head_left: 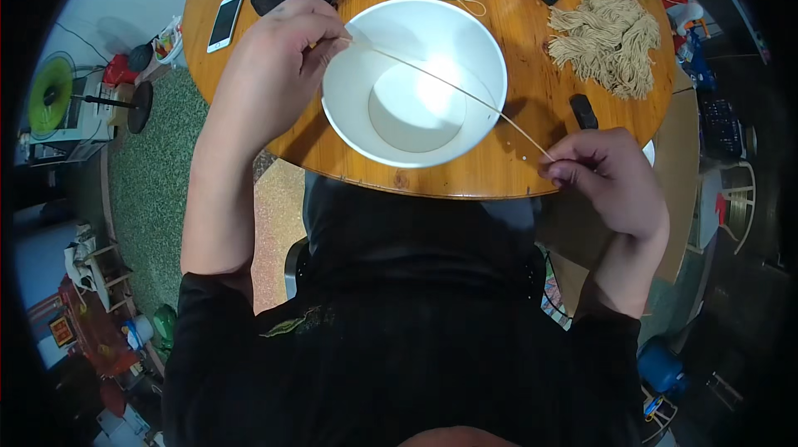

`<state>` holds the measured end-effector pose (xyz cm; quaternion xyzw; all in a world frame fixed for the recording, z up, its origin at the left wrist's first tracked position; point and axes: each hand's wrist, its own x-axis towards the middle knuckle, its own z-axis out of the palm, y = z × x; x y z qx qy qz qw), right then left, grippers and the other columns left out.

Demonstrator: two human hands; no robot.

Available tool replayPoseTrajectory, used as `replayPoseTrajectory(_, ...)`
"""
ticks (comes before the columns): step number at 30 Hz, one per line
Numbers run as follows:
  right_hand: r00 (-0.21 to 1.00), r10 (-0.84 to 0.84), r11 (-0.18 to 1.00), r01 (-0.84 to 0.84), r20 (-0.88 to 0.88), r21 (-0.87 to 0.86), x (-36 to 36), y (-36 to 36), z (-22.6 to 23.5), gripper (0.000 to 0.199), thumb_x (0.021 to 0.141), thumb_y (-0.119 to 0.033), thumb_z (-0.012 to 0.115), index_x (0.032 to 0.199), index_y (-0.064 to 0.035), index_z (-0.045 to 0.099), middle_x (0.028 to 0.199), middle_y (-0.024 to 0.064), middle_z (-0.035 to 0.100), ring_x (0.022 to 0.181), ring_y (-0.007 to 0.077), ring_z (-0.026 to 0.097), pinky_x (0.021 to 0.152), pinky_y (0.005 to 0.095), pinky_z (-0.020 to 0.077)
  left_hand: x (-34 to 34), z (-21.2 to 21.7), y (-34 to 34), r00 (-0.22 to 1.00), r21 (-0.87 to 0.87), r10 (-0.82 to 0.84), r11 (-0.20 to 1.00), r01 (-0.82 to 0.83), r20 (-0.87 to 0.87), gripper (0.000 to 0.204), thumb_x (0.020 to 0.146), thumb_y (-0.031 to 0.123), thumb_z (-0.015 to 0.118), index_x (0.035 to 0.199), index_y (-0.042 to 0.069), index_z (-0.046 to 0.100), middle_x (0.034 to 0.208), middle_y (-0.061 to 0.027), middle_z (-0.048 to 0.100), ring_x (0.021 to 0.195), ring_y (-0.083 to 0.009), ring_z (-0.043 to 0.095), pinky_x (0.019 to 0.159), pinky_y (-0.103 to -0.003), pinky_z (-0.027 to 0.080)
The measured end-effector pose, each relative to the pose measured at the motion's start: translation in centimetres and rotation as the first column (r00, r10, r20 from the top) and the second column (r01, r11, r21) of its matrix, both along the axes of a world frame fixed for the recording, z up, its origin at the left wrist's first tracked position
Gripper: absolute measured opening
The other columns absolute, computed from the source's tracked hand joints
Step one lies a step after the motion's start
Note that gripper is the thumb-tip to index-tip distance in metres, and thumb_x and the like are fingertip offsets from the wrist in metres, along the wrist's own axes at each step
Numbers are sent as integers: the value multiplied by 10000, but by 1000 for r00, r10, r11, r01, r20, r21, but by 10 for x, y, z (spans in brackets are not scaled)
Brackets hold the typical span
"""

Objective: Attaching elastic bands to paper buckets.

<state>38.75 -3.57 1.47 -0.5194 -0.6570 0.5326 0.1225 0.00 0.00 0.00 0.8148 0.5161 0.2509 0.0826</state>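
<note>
and here it is, a thin tan cord (432,75) running straight across the mouth of a white tub (416,115), which stands upright near the tabletop's near edge (465,184)! the left hand (295,44) pinches one end zone at the tub's far-left rim; whether those fingers also touch the rim, i can't tell. the right hand (611,169) grips the cord between thumb and fingers, out by the tabletop's near right edge.

to do this well, i'd say: keep the pull even and gentle, hold the left pinch steady, and let the right hand alone set the line, so neither the cord slips nor the light-looking tub tips.

so the cord lies between the two hands, slanting down toward the right one, with the tub under its middle. a heap of similar cords (615,36) sits toward the tabletop's far right edge.
</note>
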Motion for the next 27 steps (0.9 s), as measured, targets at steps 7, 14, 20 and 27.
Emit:
replayPoseTrajectory(7,884,387,868,-252,-263,427,-19,2,-48,93,950,-77,809,988,8,809,970,69,739,780,164,705,721,294,558,-11,-11,10,994,28,-43,999,40,103,228,980,68,768,1200,11,758,1161,-122,747,984,-275,735,848,-362,591)
replayPoseTrajectory(14,234,-139,990,12,-962,-140,-48,-16,-96,269,1075,-196,711,1187,48,740,957,91,666,707,120,570,577,222,465,40,2,-51,946,318,-195,942,107,259,221,900,3,750,1120,-7,737,1167,-151,740,1026,-306,708,910,-387,559)
replayPoseTrajectory(20,-109,-311,949,9,-944,-314,-53,-16,-102,238,1080,-182,707,1272,-42,731,998,93,690,873,151,612,700,226,511,104,-15,-89,916,148,-341,938,315,213,501,774,134,956,1169,-48,709,1023,-190,697,891,-351,703,756,-423,571)
replayPoseTrajectory(27,-44,-174,941,287,-984,-179,-55,-12,-112,265,1002,-118,800,1252,-49,746,1057,87,779,984,154,719,782,276,526,105,-17,-68,962,-24,-273,962,273,-8,430,825,64,869,1228,21,723,1114,-180,724,919,-390,714,782,-446,577)
